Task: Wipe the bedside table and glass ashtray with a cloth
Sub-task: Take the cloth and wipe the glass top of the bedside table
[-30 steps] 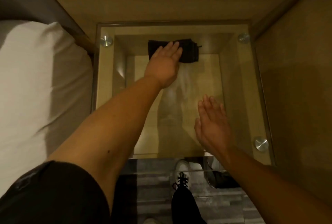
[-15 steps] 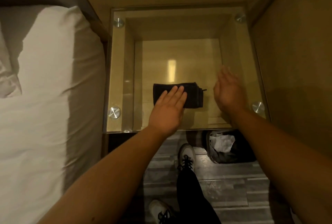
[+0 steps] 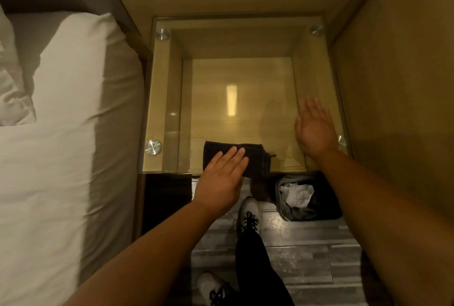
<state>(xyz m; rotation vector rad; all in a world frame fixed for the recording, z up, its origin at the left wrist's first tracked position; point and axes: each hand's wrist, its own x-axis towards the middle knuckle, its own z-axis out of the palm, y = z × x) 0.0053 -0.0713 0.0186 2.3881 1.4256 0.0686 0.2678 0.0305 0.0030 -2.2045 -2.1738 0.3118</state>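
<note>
The bedside table has a clear glass top over a wooden frame, with round metal studs at its corners. A folded black cloth lies at the front edge of the glass, slightly overhanging it. My left hand lies flat with straight fingers pressing on the cloth's near left part. My right hand is flat and open over the glass near the front right corner, holding nothing. No ashtray is in view.
A bed with white bedding runs along the left. Wooden walls close in the table at the back and right. A black bin with crumpled paper stands on the grey floor under the table's front right. My shoes stand below.
My left hand has dragged the cloth from the back of the glass top towards me, down to the front edge. My right hand has stayed open near the front right corner.
</note>
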